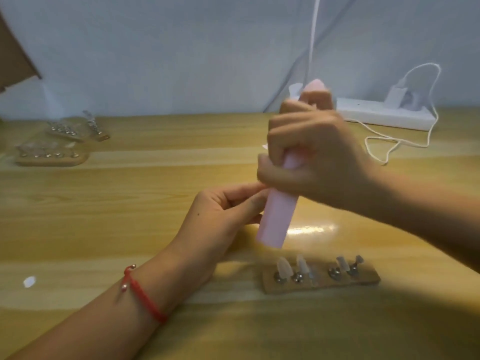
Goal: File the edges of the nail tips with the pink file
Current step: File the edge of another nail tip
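Long white plastic power strip [384, 114] sits on the pale wooden table [130, 203], tight against the grey-blue wall [181, 48]. A white charger plug [396, 96] stands in it, with a thin white cable [375, 137] looping just in front. Far left of the strip is a brown cardboard flap [13, 61].

Front: nail-tip stand [320, 280] blocks you | back right: power strip [384, 114], looped white cable [383, 149] | far left: two more stands [52, 159] | your passage: tabletop [135, 203] between.
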The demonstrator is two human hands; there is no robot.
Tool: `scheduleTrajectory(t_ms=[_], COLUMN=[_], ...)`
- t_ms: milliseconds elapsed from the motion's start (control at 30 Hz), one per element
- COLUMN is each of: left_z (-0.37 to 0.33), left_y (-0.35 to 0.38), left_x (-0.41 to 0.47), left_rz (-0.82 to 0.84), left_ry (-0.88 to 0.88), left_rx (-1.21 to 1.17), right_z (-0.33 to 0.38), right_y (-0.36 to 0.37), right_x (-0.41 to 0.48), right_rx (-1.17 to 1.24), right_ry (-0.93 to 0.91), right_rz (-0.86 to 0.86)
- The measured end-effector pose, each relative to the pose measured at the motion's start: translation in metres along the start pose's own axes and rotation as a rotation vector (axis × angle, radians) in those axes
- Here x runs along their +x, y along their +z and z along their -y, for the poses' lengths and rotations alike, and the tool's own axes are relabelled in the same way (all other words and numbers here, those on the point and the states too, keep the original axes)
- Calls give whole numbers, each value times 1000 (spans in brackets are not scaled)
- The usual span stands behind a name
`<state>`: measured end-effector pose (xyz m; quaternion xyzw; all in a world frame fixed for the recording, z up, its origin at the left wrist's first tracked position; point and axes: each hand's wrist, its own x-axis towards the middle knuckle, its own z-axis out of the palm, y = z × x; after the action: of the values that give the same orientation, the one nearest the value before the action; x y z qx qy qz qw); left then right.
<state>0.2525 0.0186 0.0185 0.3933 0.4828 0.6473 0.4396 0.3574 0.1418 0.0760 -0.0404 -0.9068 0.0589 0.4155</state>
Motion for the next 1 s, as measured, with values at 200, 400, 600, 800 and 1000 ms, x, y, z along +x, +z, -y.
scheduleTrajectory(t_ms=[200,400,600,800,1000], left_z=[1,2,0,-1,-2], left_y=[0,-1,-1,0,-1], left_x=[2,4,4,5,4], left_rz=[-2,-18,-42,-27,1], left_ry=[-11,-35,-43,-40,-46], left_rx=[-23,-83,-107,-112,-131], right_z=[-6,-13,-18,-18,1], right_y=[2,-4,0,1,6], right_x=[0,12,7,6,-8], right_rx=[-52,-47,9,21,115], right_ry=[-80,49,165,150,193], right_rz=[-23,-148,-173,-140,3])
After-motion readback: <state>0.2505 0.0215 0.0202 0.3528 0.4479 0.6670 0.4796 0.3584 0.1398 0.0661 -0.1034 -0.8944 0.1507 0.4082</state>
